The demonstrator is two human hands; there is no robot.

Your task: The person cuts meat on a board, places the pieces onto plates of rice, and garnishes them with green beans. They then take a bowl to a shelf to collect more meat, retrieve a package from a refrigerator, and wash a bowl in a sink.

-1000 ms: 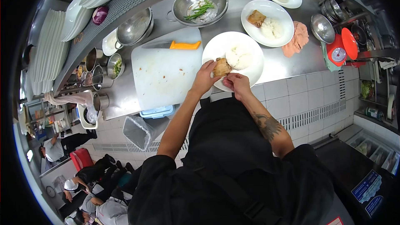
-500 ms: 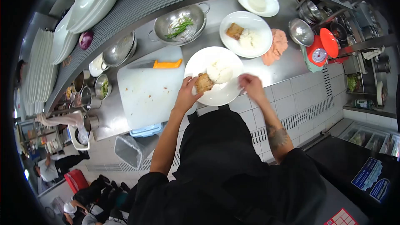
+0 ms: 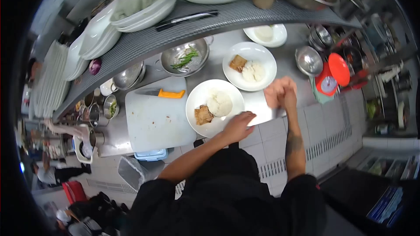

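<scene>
Head view: white plate [image 3: 199, 94] sits on the steel desk [image 3: 261, 107] at its near edge, right in front of the person. On it are a rice mound [image 3: 218, 103] and a brown fried piece [image 3: 203, 115], side by side and touching or nearly so.

Left hand [image 3: 238, 126] is at the plate's near-right rim with fingers curled. It touches the rim, but I cannot tell whether it actually grips it. Right hand [image 3: 286, 94] is further right over the desk, well clear of the plate and motion-blurred. I cannot tell whether it is clenched or released. A pink cloth [image 3: 271, 96] is under or beside it, and the blur hides which.

Outward from there:
- A white cutting board [image 3: 155, 122] lies just left of the plate, with an orange-handled knife [image 3: 170, 93] on its far edge.
- A second plate [image 3: 267, 59] with the same rice and brown piece sits behind.
- A small plate [image 3: 278, 39] is further back.
- A steel colander [image 3: 168, 59] holds green beans [image 3: 186, 57].
- A steel bowl [image 3: 308, 60] and a red scale [image 3: 330, 76] are to the right.
- A mesh shelf [image 3: 175, 30] above carries stacked plates.
</scene>
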